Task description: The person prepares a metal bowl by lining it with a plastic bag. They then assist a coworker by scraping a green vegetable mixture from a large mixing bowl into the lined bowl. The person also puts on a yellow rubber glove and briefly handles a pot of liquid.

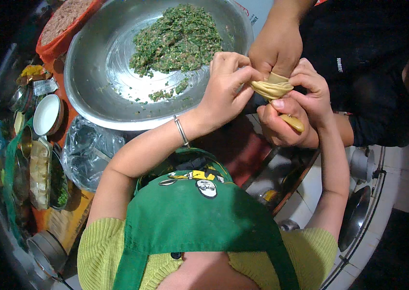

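Observation:
A pale yellowish, bunched casing [271,88] is stretched between several hands at the upper right. My left hand [226,87] pinches its left edge, and my right hand [311,90] pinches its right edge. Another person's hand [280,50] reaches from above with fingers pushed into the casing's mouth. That person's other hand [284,125] grips the casing from below, where a yellowish end [293,123] sticks out. Left of my hands, a large metal basin [88,87] holds chopped green filling [177,40] mixed with bits that look like meat.
Ground meat [65,20] in a red bag lies beyond the basin's left side. White bowls [47,115], a clear plastic bag [88,156] and an egg tray [40,174] stand at left. The other person's dark-clothed body is at right, above a dark pan [355,217].

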Action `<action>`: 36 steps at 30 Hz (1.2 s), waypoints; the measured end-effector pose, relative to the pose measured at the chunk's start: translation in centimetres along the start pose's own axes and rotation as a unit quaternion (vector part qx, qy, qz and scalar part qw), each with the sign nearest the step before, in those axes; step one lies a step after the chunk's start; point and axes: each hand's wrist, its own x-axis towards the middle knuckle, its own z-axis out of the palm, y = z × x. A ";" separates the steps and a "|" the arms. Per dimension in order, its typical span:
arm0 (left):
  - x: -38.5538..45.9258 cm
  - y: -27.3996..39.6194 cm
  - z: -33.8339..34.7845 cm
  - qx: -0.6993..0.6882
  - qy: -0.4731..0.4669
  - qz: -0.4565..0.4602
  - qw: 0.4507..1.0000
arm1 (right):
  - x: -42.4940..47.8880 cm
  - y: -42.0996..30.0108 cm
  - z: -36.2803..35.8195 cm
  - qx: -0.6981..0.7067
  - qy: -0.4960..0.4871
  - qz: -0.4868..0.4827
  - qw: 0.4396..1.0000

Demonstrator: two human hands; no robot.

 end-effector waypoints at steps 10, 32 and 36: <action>-0.8 -1.1 -0.2 -0.044 -0.033 0.002 0.998 | -0.8 1.7 1.2 0.080 -0.034 0.060 0.994; -2.2 0.0 1.3 -0.126 -0.053 -0.101 0.985 | -2.1 0.9 0.6 0.020 -0.011 0.046 0.999; -2.0 0.5 1.1 -0.129 -0.084 -0.102 0.983 | -3.2 0.4 0.6 0.024 -0.003 0.065 0.998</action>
